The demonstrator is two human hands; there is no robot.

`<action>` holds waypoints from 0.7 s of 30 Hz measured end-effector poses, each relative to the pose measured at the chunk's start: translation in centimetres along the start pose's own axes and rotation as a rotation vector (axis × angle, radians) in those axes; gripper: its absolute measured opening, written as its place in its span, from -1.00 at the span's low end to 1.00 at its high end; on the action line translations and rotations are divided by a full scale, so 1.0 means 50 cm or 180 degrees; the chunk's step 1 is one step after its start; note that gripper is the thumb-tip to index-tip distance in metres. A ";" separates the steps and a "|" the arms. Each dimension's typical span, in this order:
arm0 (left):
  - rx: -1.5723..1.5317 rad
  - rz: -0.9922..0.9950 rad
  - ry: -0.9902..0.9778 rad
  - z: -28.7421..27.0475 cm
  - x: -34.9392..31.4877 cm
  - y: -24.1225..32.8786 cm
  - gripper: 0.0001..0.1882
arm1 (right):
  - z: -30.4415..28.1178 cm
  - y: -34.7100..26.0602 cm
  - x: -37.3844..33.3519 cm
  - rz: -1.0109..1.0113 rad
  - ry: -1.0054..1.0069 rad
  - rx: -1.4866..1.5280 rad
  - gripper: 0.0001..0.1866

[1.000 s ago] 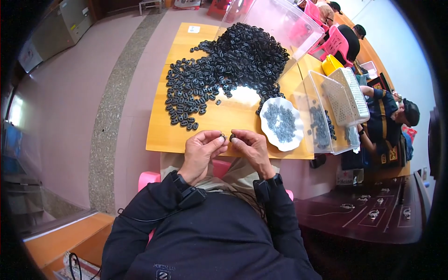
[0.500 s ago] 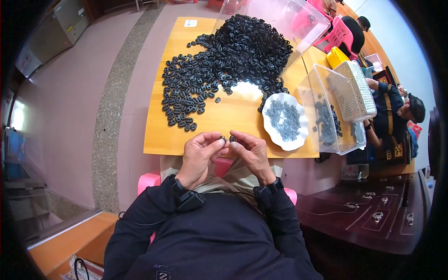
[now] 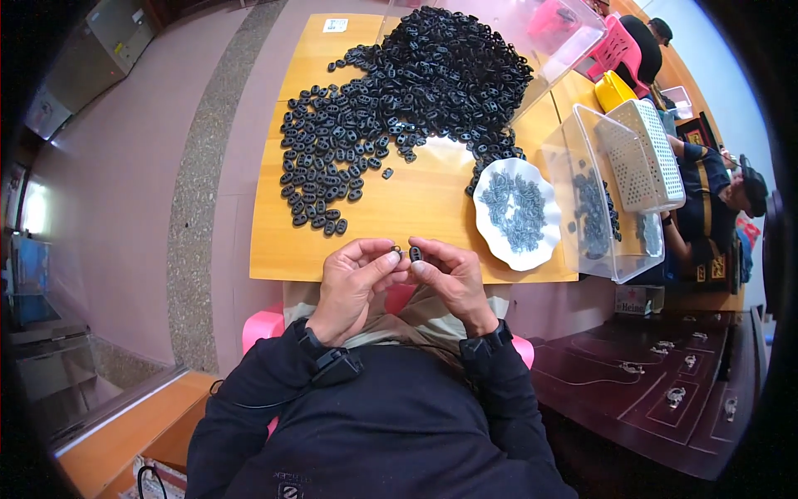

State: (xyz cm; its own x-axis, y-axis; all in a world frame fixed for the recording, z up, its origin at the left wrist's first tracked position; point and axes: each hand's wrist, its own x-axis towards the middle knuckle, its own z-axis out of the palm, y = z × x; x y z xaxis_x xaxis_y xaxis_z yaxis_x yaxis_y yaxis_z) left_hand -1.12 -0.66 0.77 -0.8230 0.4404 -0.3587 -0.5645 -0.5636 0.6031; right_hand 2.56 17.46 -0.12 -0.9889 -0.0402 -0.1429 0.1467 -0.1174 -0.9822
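Just past the table's front edge, my left hand (image 3: 349, 283) pinches a tiny dark ring-shaped piece (image 3: 397, 249) between thumb and forefinger. A black oval two-hole bead (image 3: 416, 254) sits between the thumb and fingers of my right hand (image 3: 457, 283). Both pieces are held close together, seemingly apart, though fingers partly cover them. Similar black pieces lie in a large heap (image 3: 449, 75) across the far and left parts of the wooden table (image 3: 391, 216). Right of my hands stands a white scalloped dish (image 3: 532, 260) of small greyish pieces (image 3: 515, 208), too small to name.
A clear plastic bin (image 3: 555, 141) with dark pieces stands beyond the dish, with a white perforated basket (image 3: 636, 158) against it. Behind are a larger clear bin (image 3: 573, 41) and a yellow container (image 3: 613, 91). A person (image 3: 706, 195) sits at the right.
The whole view has shifted slightly. My hands keep their pinches, and the ring-shaped piece and the bead stay close together.
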 end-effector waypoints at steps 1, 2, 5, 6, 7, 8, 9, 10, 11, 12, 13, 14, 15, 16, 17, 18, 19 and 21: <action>-0.0016 0.0006 -0.0016 -0.001 0.001 -0.001 -0.84 | -0.002 0.001 0.000 0.0012 -0.0008 -0.0025 -0.63; -0.0017 -0.0002 -0.0005 -0.002 0.002 -0.001 -0.84 | -0.004 0.002 0.000 0.0024 -0.0014 -0.0050 -0.63; 0.0059 -0.0025 -0.0011 0.001 0.000 0.002 -0.83 | -0.004 0.000 -0.001 0.0023 -0.0030 0.0128 -0.63; 0.0110 -0.0032 -0.0001 0.003 -0.001 0.003 -0.83 | -0.005 0.001 -0.001 0.0033 -0.0032 0.0134 -0.63; 0.0161 -0.0038 0.0009 0.003 -0.001 0.004 -0.83 | -0.005 0.003 -0.001 0.0026 -0.0032 0.0194 -0.62; 0.0160 -0.0044 0.0018 0.003 -0.002 0.004 -0.83 | -0.005 0.004 -0.002 0.0020 -0.0030 0.0253 -0.62; 0.0174 -0.0048 0.0010 0.004 -0.003 0.003 -0.83 | -0.005 0.005 -0.003 0.0029 -0.0033 0.0258 -0.62; 0.0189 -0.0050 0.0002 0.004 -0.003 0.003 -0.82 | -0.004 0.006 -0.003 -0.0022 -0.0041 0.0335 -0.62; 0.0187 -0.0052 0.0014 0.003 -0.004 0.002 -0.82 | -0.004 0.007 -0.003 -0.0073 -0.0051 0.0411 -0.62; 0.0252 -0.0070 0.0028 0.003 -0.004 0.002 -0.81 | -0.004 0.006 -0.003 -0.0064 -0.0057 0.0416 -0.62; 0.0316 -0.0088 0.0041 0.002 -0.004 0.002 -0.81 | -0.005 0.004 -0.003 -0.0078 -0.0059 0.0343 -0.62; 0.0316 -0.0087 0.0047 0.001 -0.004 0.001 -0.81 | -0.004 0.002 -0.003 -0.0095 -0.0059 0.0268 -0.61; 0.0299 -0.0105 0.0039 0.000 -0.003 0.001 -0.81 | -0.003 0.001 -0.004 -0.0093 -0.0063 0.0272 -0.61; 0.0282 -0.0124 0.0030 0.000 -0.003 0.000 -0.81 | -0.001 0.000 -0.004 -0.0101 -0.0045 0.0293 -0.61; 0.0284 -0.0122 0.0035 0.001 -0.004 0.001 -0.81 | 0.000 -0.002 -0.005 -0.0110 -0.0028 0.0316 -0.62; 0.0334 -0.0128 0.0052 0.003 -0.005 0.002 -0.80 | 0.001 -0.004 -0.005 -0.0110 -0.0030 0.0320 -0.62; 0.0384 -0.0134 0.0069 0.005 -0.006 0.003 -0.80 | -0.001 -0.007 -0.006 -0.0111 -0.0036 0.0229 -0.62; 0.0364 -0.0141 0.0065 0.006 -0.007 0.003 -0.80 | -0.002 -0.007 -0.007 -0.0114 -0.0040 0.0139 -0.62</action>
State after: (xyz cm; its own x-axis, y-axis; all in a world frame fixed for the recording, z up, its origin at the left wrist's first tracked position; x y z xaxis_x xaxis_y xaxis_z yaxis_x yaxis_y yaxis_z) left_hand -0.92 -0.68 1.22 -0.7992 0.4481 -0.4006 -0.5903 -0.4599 0.6633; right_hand 2.83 17.61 0.28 -0.9932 -0.0475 -0.1059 0.1123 -0.1622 -0.9803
